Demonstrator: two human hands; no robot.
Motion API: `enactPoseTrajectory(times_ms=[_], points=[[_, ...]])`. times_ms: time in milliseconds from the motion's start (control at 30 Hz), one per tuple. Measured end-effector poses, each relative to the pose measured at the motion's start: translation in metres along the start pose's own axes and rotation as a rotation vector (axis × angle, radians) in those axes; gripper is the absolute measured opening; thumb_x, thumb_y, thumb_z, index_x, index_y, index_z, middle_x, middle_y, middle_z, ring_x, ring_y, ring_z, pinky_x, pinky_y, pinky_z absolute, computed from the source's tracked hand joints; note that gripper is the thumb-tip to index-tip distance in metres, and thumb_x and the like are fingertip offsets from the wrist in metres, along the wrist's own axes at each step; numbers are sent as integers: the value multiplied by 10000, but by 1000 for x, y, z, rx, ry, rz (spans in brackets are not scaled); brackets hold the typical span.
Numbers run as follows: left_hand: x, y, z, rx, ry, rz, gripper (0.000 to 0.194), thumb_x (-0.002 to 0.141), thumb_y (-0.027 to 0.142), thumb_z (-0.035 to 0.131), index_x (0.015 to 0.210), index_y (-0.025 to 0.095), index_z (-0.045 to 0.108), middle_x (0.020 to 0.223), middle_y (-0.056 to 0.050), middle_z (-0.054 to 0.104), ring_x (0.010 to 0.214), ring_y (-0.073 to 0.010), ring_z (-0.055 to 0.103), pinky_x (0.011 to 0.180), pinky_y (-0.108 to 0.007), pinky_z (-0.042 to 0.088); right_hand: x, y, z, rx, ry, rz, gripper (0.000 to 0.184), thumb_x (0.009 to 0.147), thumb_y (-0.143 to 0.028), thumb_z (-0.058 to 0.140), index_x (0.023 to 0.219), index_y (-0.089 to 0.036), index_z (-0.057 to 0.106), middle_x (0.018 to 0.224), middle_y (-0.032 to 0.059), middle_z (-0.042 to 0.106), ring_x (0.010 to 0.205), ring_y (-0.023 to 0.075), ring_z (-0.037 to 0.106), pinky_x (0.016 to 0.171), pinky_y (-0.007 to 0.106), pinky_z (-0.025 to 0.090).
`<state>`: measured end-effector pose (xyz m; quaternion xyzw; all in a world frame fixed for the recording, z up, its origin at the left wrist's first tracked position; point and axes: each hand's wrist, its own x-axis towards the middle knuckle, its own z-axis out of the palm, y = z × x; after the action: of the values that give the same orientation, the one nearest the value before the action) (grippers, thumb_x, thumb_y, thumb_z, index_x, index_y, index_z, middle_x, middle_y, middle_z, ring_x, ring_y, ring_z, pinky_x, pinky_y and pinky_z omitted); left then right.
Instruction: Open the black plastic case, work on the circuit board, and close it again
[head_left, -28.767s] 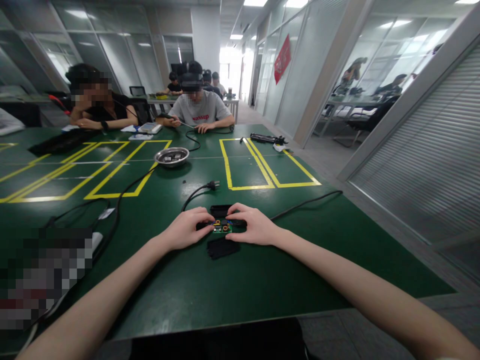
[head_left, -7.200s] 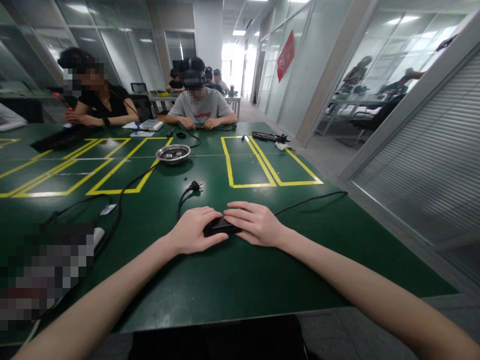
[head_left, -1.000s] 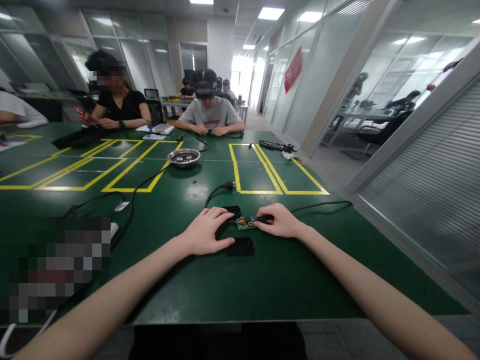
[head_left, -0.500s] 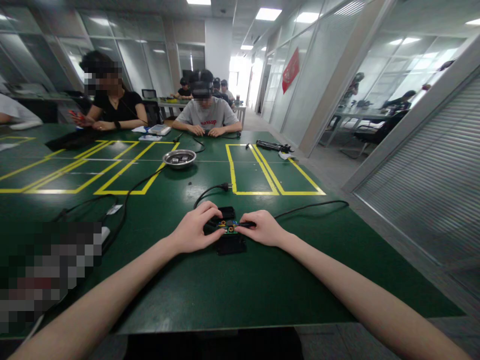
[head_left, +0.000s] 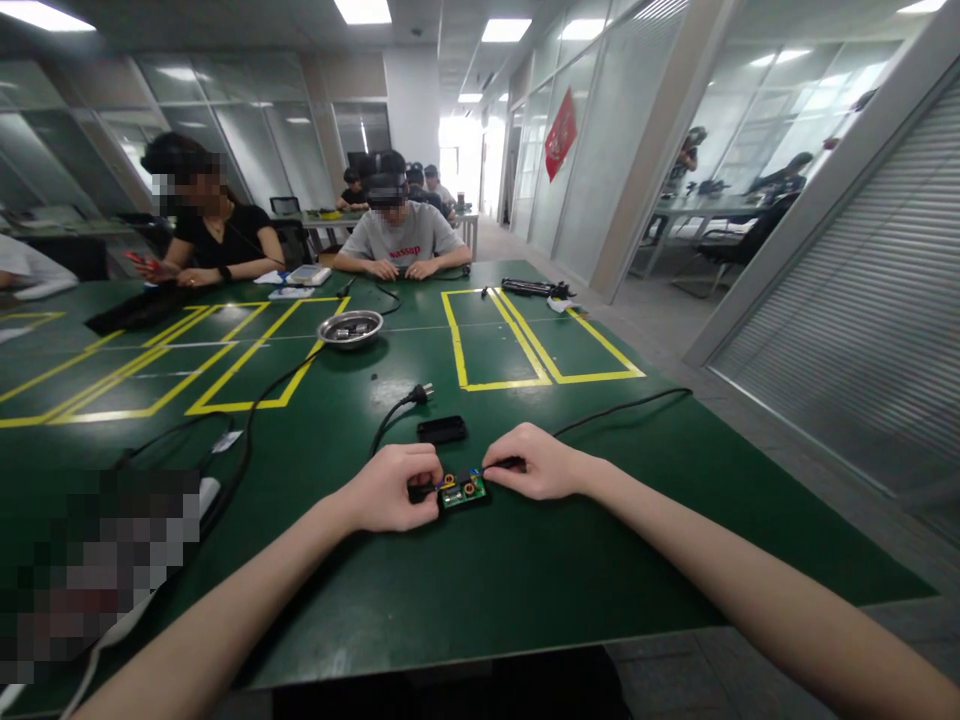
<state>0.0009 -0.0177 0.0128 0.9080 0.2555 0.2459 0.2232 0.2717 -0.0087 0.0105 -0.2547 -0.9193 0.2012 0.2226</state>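
Observation:
A small green circuit board (head_left: 459, 496) with copper coils sits over a black case half (head_left: 480, 502), whose edge shows beneath it. At its left end, my left hand (head_left: 397, 488) is closed on the black power cord, near the coloured wires that run to the board. On the other side, my right hand (head_left: 538, 462) pinches the black cable at the board's right end. The other black case half (head_left: 442, 430) lies just beyond the board, hollow side up, touched by neither hand. A power plug (head_left: 422, 394) on the cord (head_left: 386, 420) rests past my left hand.
A metal bowl (head_left: 350, 330) with metal parts stands farther off on the green table (head_left: 600, 560). Yellow tape (head_left: 502, 385) marks rectangles. A folded black tripod-like object (head_left: 532, 287) lies at the far right. A power strip (head_left: 206, 495) is at left. Two people sit across.
The board, held by its cables, has moved toward me from between the two case halves onto the nearer one. My left hand has closed on the cord; my right hand keeps its pinch.

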Motion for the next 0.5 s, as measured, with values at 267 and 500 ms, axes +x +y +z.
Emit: enactPoseTrajectory(times_ms=[267,500], points=[[-1,-11,-6,68,-56,-108,56,800,184,613,790,170,666,632,41,527,550,-98,466,551,-206,345,3,-3,1,-212,-51,110,196,955,-284,634,827,-183,744,690,18,693,598,135,582,589,247,345],[-1,-20,-16,96,-82,-173,122,858,260,640,881,173,722,669,27,562,584,-112,506,576,-216,367,4,9,6,-357,27,120,384,1060,-272,483,741,-178,675,747,49,697,706,156,625,636,266,353]])
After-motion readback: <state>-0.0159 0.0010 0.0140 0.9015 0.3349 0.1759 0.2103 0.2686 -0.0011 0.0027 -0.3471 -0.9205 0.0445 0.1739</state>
